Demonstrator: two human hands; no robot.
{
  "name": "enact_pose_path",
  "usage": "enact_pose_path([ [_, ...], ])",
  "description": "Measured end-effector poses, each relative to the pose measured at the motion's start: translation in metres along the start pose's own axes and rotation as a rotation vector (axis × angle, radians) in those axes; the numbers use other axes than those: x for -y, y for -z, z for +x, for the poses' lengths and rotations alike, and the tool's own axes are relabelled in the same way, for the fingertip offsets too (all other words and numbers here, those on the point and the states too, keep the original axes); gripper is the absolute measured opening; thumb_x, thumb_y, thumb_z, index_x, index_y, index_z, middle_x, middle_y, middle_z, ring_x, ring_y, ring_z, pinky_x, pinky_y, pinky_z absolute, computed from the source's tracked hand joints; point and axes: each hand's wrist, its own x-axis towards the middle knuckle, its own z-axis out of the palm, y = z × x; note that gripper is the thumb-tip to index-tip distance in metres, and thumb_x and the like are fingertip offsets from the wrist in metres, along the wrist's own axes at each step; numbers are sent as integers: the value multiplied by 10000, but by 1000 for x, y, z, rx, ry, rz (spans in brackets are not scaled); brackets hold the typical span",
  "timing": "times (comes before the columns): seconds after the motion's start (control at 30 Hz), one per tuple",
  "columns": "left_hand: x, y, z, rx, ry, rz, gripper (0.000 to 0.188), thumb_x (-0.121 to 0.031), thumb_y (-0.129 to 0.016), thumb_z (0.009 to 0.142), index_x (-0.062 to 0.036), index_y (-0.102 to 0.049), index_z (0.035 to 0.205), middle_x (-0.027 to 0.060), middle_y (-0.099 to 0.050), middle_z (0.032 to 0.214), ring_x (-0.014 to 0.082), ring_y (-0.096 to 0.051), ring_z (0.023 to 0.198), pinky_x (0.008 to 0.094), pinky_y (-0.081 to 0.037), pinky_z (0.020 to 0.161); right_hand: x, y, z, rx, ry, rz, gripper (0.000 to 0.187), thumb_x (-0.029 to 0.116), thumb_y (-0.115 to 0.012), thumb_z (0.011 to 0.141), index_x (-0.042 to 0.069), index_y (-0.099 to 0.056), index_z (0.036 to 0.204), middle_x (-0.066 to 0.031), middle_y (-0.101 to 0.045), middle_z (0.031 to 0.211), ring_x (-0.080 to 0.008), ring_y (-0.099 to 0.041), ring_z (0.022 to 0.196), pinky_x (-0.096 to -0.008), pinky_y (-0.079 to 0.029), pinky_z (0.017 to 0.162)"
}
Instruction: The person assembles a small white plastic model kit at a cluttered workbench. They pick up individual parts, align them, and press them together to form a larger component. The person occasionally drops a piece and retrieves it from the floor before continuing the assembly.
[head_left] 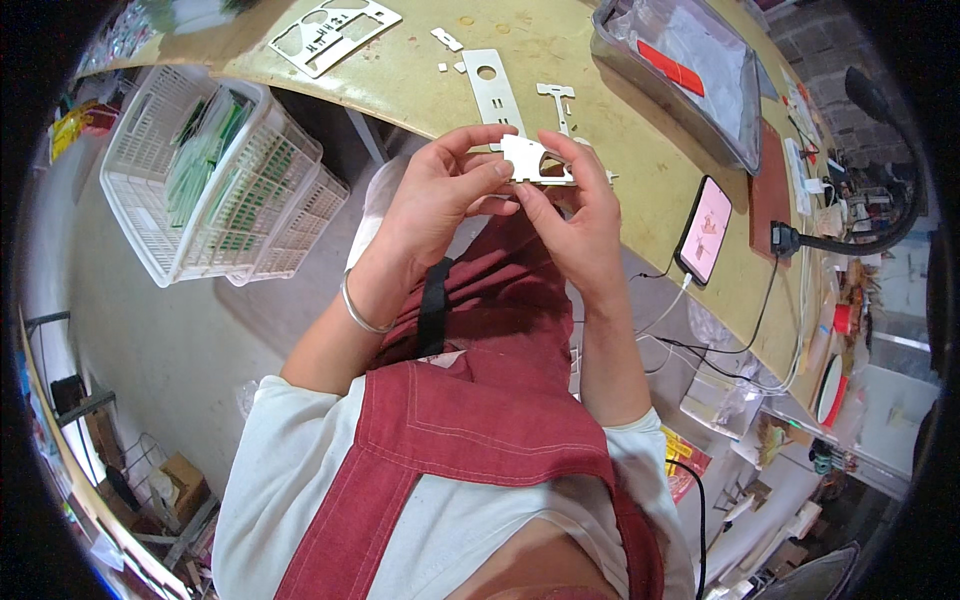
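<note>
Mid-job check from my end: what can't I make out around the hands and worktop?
Head view, held white piece: edges partly covered by the left hand and right hand.
Head view, white panel with round hole: near end hidden behind the left hand.
Head view, grey tray: far end cut off by the top edge.
Head view, phone screen: details too small.

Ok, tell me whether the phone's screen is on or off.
On: the phone's screen glows pink with darker shapes, rather than showing black.
</note>
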Motion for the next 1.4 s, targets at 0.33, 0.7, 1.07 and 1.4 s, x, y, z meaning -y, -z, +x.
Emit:
enact_pose_path([
  [0.33, -3, 1, 0, 11, -5, 33, 425, -70, -710, 1021, -7, -617, 1430, 88, -740, 1125, 151, -739, 961, 271, -651, 788, -5, 5, 0, 60, -47, 2, 482, 42, -732, 945, 27, -616, 1413, -127, -656, 1272, -197, -672, 1086, -307, -566, 843],
  [0.7, -5, 4, 0, 84, -40, 121, 508, -108, -705, 1040, -41, -557, 1521, 89, -724, 1232, 158, -730, 1073, 283, -652, 810, -2, 8, 1, 78, -90, 12, 471, 51, -702, 976, 18, -602, 1435, -136, -660, 1338, -217, -668, 1172, -320, -566, 903],
  [1.07, -6, 6, 5, 118, -12, 77, 506, -96, -716, 1033, -42, -561, 1511, 99, -730, 1218, 199, -754, 1070, 287, -654, 803, -6, 9, 6, 74, -124, 38, 467, 41, -706, 980, 14, -610, 1436, -107, -680, 1260, -145, -670, 1046, -290, -555, 835],
  [1.4, -3, 9, 8, 113, -2, 106, 546, -125, -710, 1046, -72, -538, 1561, 113, -732, 1255, 210, -756, 1098, 279, -665, 764, -2, 9, 3, 50, -183, 128, 447, 34, -726, 981, 11, -604, 1410, -51, -677, 1174, -94, -656, 968, -249, -547, 812],
])
